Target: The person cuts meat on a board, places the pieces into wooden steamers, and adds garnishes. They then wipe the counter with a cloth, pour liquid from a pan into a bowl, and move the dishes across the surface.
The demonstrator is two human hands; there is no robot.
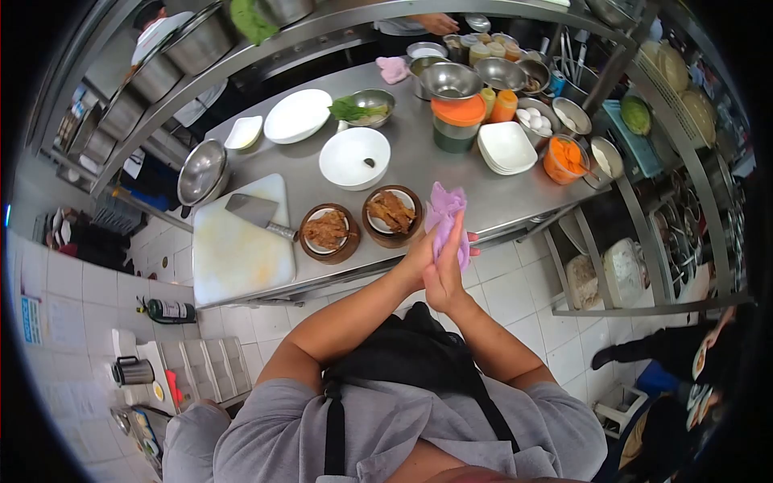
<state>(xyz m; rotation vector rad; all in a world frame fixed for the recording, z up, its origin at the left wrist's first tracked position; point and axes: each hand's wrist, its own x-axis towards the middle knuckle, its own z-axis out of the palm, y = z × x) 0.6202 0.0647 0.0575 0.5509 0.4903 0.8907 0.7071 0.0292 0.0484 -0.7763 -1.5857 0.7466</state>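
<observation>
A lilac cloth (pixel 445 211) is pressed between my two hands, just in front of the steel table's front edge. My left hand (pixel 420 259) is on its left side, and my right hand (pixel 444 274) lies against it from the right, palm facing palm. Part of the cloth sticks up above the fingers. Left of my hands are two round bamboo steamers, the nearer one (pixel 391 216) and the other one (pixel 329 233), each with browned food inside. A cleaver (pixel 254 211) rests on a white cutting board (pixel 241 258), its handle reaching toward the left steamer.
On the steel table (pixel 274 161) are a white bowl (pixel 354 153), an oval white dish (pixel 298 115), stacked square bowls (pixel 506 147) and an orange-lidded container (pixel 459 121). Steel pots line an overhead shelf at the left. A person's hand (pixel 437 22) shows across the table.
</observation>
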